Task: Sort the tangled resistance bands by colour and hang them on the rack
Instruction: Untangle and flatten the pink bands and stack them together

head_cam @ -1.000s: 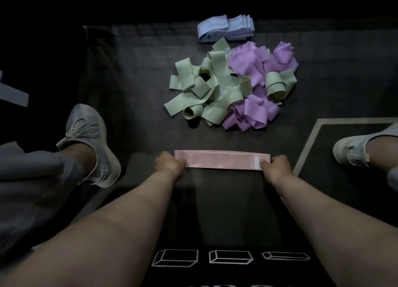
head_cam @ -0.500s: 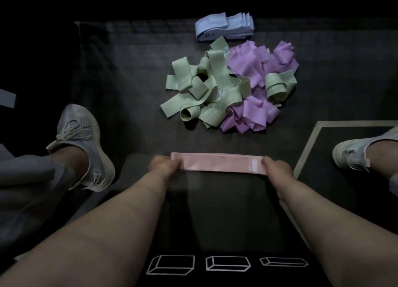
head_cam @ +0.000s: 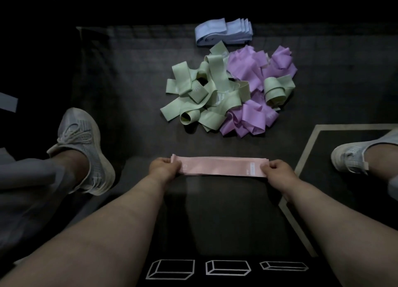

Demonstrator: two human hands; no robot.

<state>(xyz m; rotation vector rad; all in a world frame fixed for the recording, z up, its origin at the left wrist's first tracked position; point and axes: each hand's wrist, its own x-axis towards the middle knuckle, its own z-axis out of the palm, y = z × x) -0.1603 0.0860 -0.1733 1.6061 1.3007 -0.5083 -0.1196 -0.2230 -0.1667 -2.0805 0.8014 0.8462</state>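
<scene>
The flat pink elastic resistance band point(head_cam: 219, 166) runs left-to-right at lower centre, the left hand point(head_cam: 163, 168) pinching one end, the right hand point(head_cam: 277, 170) the other; the green-and-purple tangled pile point(head_cam: 228, 92) lies directly above.

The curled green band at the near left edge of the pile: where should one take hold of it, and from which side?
Probably pinch the open curl of the green band from the near side. It juts out of the pile there, its opening faces that way, and nothing lies over it.
</scene>
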